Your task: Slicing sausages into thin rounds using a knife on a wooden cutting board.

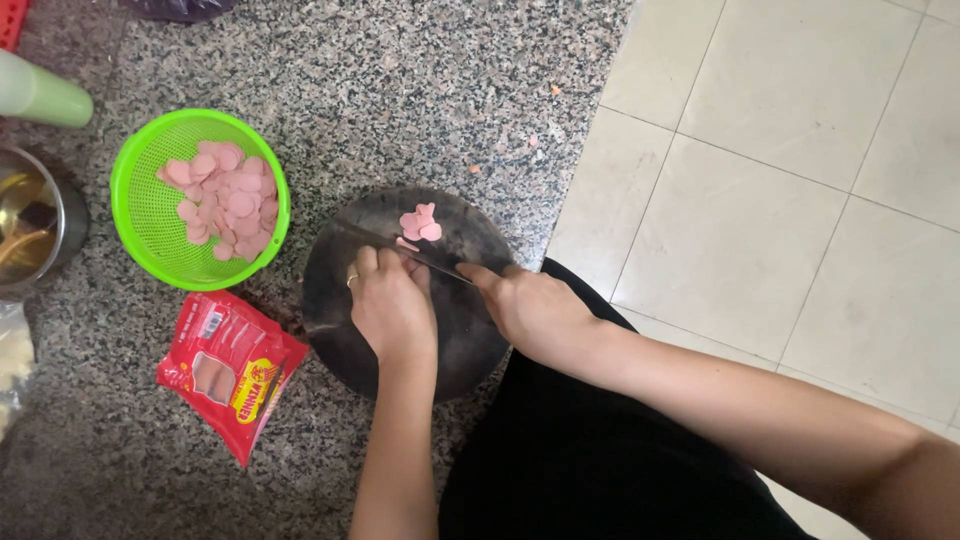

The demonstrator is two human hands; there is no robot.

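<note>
**Slicing sausage on a round board**

From the head camera we see our left hand point(392, 305) curled, fingers pressed down on a pink sausage point(407, 245) lying on the dark round cutting board point(340, 300). Our right hand point(530, 310) is closed around the handle of a knife point(440, 268), the blade crossing the board beside the left fingertips. We judge the sausage soft, light and a little slippery, best pinned near the cut end. A few cut slices point(421, 223) lie at the board's far edge.

The green basket point(140, 200) holds a heap of pink slices. A red packet point(232, 370) lies near the board. 1 metal pot point(72, 220) sits at the left, its contents unclear.
</note>
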